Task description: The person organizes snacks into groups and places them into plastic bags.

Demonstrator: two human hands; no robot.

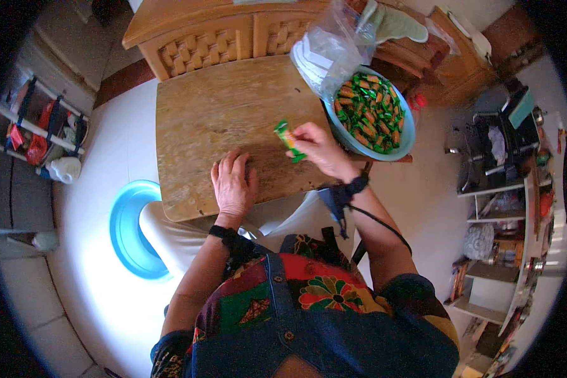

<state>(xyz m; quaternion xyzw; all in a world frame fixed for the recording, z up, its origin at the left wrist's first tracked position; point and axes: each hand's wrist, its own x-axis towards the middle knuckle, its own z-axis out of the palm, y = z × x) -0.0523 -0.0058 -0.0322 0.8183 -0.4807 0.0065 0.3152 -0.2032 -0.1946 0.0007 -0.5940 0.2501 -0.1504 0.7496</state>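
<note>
Between the fingers of my right hand (319, 149) is a small green-wrapped snack (288, 141), held over the wooden tabletop (203, 113). My left hand (234, 182) rests palm down near the table's front edge, fingers slightly spread and holding nothing. To the right of the table, a light blue basin (408, 137) is filled with many similar green and orange wrapped snacks (371, 113). The basin sits close beyond my right hand. Next to its far left side lies a clear plastic bag (345, 59) with white material inside, partly over the table's corner.
A bright blue tub (123, 236) stands on the floor left of my leg. Behind the table is a carved wooden bench (198, 47). At left is a rack with bags and a white jug (65, 169); at right, a cluttered shelf (496, 274) and a black chair (491, 137).
</note>
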